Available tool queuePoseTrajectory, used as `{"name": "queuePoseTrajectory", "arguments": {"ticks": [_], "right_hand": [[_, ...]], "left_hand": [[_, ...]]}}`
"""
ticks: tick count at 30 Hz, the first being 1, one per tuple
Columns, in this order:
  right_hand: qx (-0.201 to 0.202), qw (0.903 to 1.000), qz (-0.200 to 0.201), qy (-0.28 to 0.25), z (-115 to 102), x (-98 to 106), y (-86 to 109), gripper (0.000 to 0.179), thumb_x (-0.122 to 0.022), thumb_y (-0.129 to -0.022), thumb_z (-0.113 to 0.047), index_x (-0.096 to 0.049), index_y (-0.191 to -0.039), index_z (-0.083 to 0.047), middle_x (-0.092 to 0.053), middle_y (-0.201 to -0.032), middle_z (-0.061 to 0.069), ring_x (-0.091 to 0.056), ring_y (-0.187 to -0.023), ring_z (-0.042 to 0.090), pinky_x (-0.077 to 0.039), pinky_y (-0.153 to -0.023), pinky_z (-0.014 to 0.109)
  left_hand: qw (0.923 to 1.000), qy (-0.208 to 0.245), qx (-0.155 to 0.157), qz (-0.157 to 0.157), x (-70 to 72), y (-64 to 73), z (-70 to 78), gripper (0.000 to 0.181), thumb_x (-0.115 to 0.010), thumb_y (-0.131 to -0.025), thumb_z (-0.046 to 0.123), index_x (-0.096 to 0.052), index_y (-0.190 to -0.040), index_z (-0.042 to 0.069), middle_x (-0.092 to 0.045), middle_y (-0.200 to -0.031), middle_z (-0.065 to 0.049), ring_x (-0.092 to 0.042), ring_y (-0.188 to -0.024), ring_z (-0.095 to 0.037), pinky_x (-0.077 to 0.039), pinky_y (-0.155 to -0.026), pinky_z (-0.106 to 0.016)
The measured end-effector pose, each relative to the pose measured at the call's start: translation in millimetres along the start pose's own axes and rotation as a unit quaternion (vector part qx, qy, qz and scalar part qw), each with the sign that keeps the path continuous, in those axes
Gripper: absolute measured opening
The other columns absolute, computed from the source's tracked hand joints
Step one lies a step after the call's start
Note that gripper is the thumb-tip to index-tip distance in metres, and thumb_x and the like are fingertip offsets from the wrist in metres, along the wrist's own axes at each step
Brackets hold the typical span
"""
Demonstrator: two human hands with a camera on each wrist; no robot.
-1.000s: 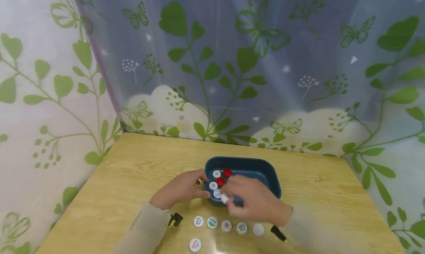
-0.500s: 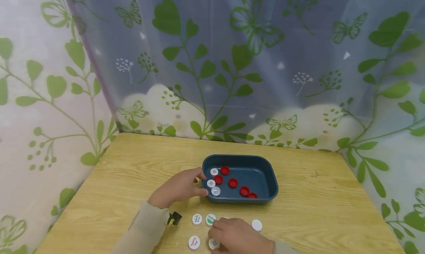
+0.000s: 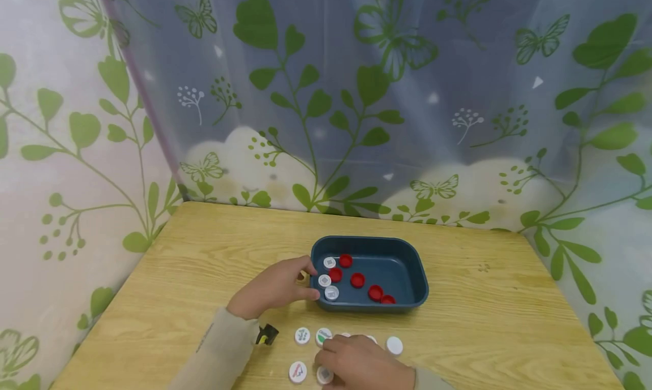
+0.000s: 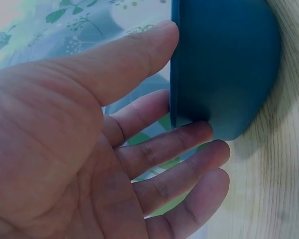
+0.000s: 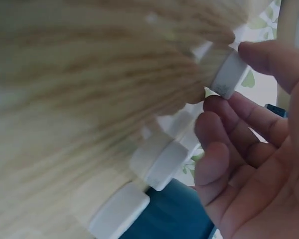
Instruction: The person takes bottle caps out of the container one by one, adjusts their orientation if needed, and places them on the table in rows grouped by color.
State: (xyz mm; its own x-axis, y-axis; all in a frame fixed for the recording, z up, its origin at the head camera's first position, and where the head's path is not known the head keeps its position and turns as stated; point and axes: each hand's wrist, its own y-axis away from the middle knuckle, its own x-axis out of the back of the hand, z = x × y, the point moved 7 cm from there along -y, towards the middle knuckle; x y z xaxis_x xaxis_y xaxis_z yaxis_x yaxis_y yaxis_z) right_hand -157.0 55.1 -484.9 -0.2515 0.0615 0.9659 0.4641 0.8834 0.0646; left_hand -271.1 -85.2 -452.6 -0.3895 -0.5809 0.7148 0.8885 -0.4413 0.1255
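Note:
A dark blue rectangular box (image 3: pixel 387 267) stands on the wooden table with red bottle caps (image 3: pixel 357 280) and white bottle caps (image 3: pixel 324 281) inside, mostly toward its left side. My left hand (image 3: pixel 272 288) touches the box's left rim with thumb and fingertips, its fingers loosely extended. Below the box, my right hand (image 3: pixel 369 361) pinches a white bottle cap (image 3: pixel 324 375) at the table surface; in the right wrist view the thumb and a finger meet the pinched cap (image 5: pixel 229 73) on either side. Left of it lies another printed white cap (image 3: pixel 297 372).
A row of white caps sits between the box and my right hand, including a green-printed cap (image 3: pixel 323 337) and a plain cap (image 3: pixel 394 345); my right hand partly covers others. A black strap piece (image 3: pixel 267 334) shows at my left sleeve (image 3: pixel 219 345). Patterned curtains (image 3: pixel 326 124) border the table (image 3: pixel 229 231).
My right hand has come from over the box down to the table, bringing a white cap beside the printed one in the front row. My left hand has stayed at the box rim.

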Motion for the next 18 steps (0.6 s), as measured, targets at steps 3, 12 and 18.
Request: {"name": "queuePoseTrajectory", "arguments": {"ticks": [3,12,18], "right_hand": [[-0.002,0.9999,-0.011,-0.009,-0.3,-1.9,-2.6,0.02,-0.075,-0.096,-0.037,-0.07,-0.113,-0.028,-0.062,-0.098,-0.019,-0.05,-0.08,-0.005,-0.044,-0.068,0.011],[-0.026,0.9984,-0.047,-0.018,-3.2,-4.3,-6.1,0.022,-0.076,-0.095,-0.037,-0.071,-0.114,-0.027,-0.063,-0.098,-0.018,-0.05,-0.079,-0.004,-0.047,-0.072,0.014],[-0.018,0.9997,-0.018,0.004,-4.2,5.7,-5.4,0.02,-0.074,-0.096,-0.039,-0.069,-0.111,-0.027,-0.058,-0.089,-0.02,-0.048,-0.073,-0.005,-0.043,-0.065,0.012]], "left_hand": [[1.0,0.0,-0.001,-0.002,-0.4,-0.1,-1.7,0.038,-0.081,-0.09,0.038,-0.065,-0.12,0.02,-0.068,-0.12,0.003,-0.063,-0.111,-0.02,-0.053,-0.09,-0.041],[1.0,0.005,-0.001,-0.003,-1.2,-1.2,-2.4,0.038,-0.082,-0.09,0.036,-0.065,-0.119,0.018,-0.069,-0.12,0.002,-0.062,-0.11,-0.02,-0.053,-0.089,-0.04],[1.0,0.003,-0.001,0.001,0.1,-1.1,-2.0,0.037,-0.082,-0.09,0.036,-0.065,-0.118,0.02,-0.068,-0.118,0.004,-0.062,-0.109,-0.022,-0.053,-0.086,-0.039]]}}
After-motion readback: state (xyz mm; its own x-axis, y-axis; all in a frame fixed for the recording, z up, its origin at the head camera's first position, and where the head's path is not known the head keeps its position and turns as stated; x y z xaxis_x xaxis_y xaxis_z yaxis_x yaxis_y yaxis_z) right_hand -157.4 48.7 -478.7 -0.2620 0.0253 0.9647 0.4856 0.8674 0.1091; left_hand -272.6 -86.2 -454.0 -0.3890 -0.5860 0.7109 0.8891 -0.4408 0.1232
